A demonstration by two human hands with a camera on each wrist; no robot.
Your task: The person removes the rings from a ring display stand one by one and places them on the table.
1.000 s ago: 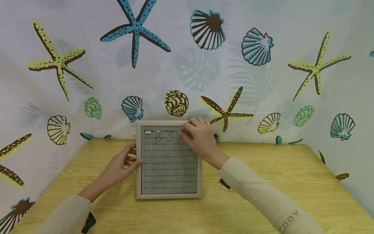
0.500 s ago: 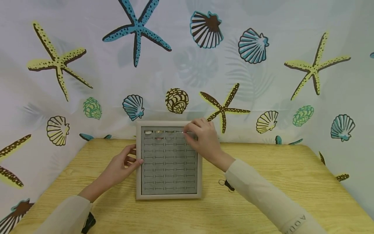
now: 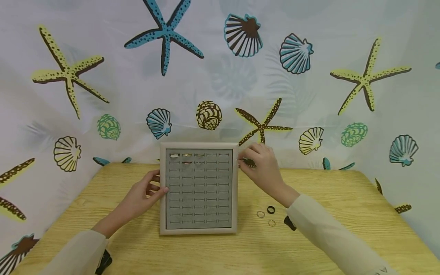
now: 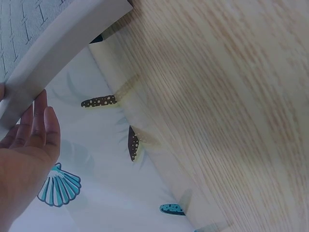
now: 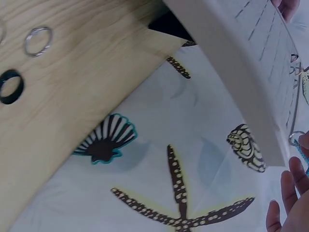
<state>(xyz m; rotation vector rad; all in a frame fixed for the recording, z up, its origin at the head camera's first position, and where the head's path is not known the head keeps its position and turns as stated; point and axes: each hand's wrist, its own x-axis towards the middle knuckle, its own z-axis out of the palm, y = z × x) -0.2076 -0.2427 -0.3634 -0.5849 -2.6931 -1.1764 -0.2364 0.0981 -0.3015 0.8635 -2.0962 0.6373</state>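
A ring display board (image 3: 199,231) with a pale frame and grey slotted padding stands upright on the table. My left hand (image 3: 139,196) grips its left edge, thumb on the front and fingers at the side and behind. In the left wrist view those fingers touch the pale frame (image 4: 63,46). To the right of the board's upper right edge is my right hand (image 3: 262,168), pinching a small silver ring (image 5: 296,138) at its fingertips. Several rings sit in the upper left slots, among them a wide silver ring (image 3: 174,155), a gold ring (image 3: 187,154) and a pinkish ring (image 3: 186,163).
On the wood-look table (image 3: 326,214), right of the board, lie a black ring (image 3: 271,209) and two thin silver rings, one nearer the board (image 3: 260,214). A white curtain (image 3: 192,84) printed with shells and starfish rises behind the table.
My right hand has moved right, off the board's top row, taking the silver ring from near the fourth slot. The loose rings on the table have come into view. The left hand stays put.
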